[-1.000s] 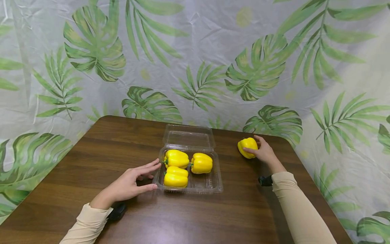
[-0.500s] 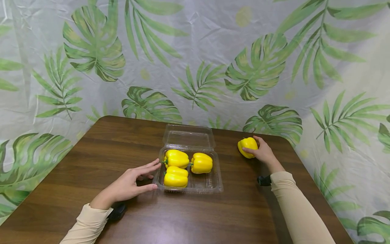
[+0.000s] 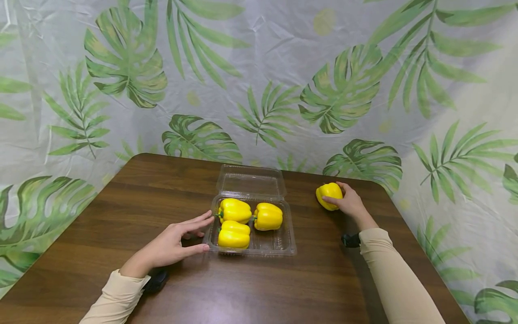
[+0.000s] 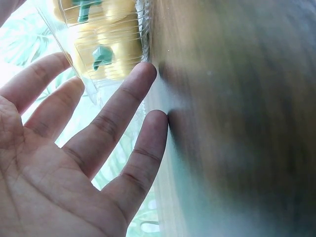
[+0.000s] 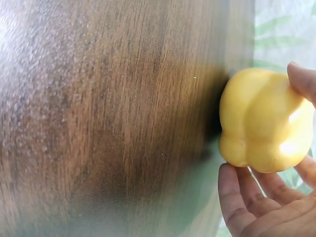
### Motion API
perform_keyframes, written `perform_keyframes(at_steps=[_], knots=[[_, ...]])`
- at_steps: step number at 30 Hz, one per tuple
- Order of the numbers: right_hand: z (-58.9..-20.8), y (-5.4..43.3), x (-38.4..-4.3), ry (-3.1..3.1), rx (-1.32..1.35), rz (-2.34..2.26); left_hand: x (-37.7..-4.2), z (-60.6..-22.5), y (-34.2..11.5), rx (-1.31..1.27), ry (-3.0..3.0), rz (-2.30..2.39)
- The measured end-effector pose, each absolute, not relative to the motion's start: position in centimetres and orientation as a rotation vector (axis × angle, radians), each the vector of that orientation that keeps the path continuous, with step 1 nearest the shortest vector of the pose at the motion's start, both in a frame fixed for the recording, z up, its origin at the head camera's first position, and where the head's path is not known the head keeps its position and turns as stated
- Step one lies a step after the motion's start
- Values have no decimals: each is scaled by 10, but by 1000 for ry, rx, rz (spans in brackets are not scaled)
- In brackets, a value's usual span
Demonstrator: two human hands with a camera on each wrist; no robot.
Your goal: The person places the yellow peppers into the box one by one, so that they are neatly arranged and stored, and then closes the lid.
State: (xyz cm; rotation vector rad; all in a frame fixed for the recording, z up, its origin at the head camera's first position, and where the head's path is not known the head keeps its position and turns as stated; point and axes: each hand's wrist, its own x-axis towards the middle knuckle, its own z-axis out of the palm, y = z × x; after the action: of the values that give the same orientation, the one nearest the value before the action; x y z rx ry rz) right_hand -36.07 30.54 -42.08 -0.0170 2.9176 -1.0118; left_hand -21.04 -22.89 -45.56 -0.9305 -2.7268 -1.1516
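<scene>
Three yellow bell peppers lie in a clear plastic clamshell container (image 3: 288, 234) whose lid (image 3: 252, 181) is folded back. Two of them, a rear pepper (image 3: 235, 210) and a front pepper (image 3: 234, 235), are on the left side; the third pepper (image 3: 268, 217) is at the right. My left hand (image 3: 174, 245) has its fingers extended at the container's left wall, thumb by the front left corner. At the table's right, my right hand (image 3: 353, 203) holds a fourth-side yellow bell pepper (image 5: 266, 121) between thumb and fingers, close to the tabletop.
The dark wood table (image 3: 283, 288) has its back edge near a leaf-patterned cloth (image 3: 267, 58). Dark wrist cameras (image 3: 350, 240) sit at both wrists, below beige sleeves (image 3: 398, 274).
</scene>
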Motion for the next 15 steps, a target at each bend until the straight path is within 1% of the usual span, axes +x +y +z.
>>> perform_keyframes(at_steps=[15], knots=[[-417,308,-357,2904,-26,-1034,-211,-455,-229,-931,-2725,-1156]])
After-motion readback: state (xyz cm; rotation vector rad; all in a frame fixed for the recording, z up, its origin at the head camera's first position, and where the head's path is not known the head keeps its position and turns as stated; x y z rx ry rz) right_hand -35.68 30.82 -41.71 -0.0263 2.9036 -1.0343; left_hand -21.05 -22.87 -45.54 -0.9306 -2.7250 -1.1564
